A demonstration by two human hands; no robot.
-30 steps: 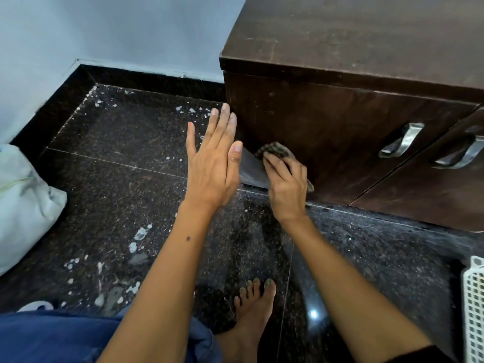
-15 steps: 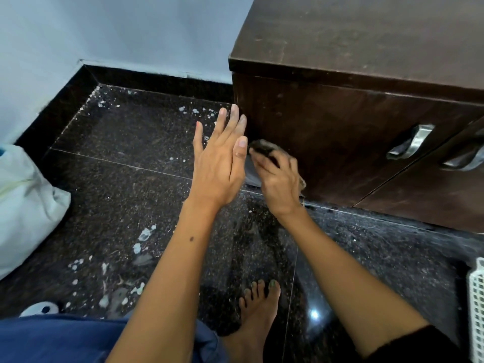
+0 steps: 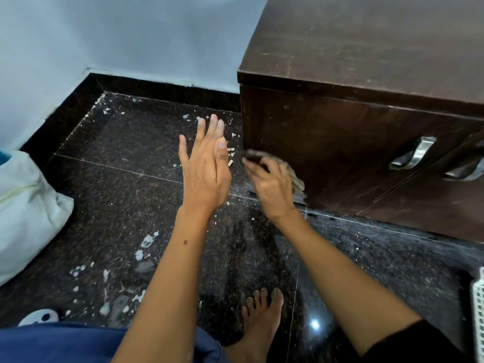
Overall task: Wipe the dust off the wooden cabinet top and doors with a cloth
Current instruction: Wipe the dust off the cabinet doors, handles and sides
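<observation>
A: What's the room like around the wooden cabinet (image 3: pixel 340 142)?

B: It stands on a dark speckled stone floor (image 3: pixel 125 184) scattered with pale flakes, backed by a light blue wall (image 3: pixel 131 35) with a black skirting. Its top (image 3: pixel 366 43) looks scuffed and dusty.

A: Anything cut off?

B: The cabinet's right door (image 3: pixel 440 203) and its metal handle (image 3: pixel 463 170) run off the edge. The left door's handle (image 3: pixel 413 153) shows fully. Left of the cabinet a pale bag (image 3: pixel 26 205) is cropped; right of it, only a sliver of white basket (image 3: pixel 478 313).

A: And the cloth?

B: The cloth (image 3: pixel 297 180) is blurred, mostly hidden under the right hand (image 3: pixel 269 184), against the left door's lower left corner.

A: The hands?

B: The right hand's fingers (image 3: pixel 252 163) curl over the cloth, pressing it to the door. The left hand (image 3: pixel 207 166) hovers just left of the cabinet, fingers straight and together, holding nothing. A bare foot (image 3: pixel 262 318) rests on the floor below.
</observation>
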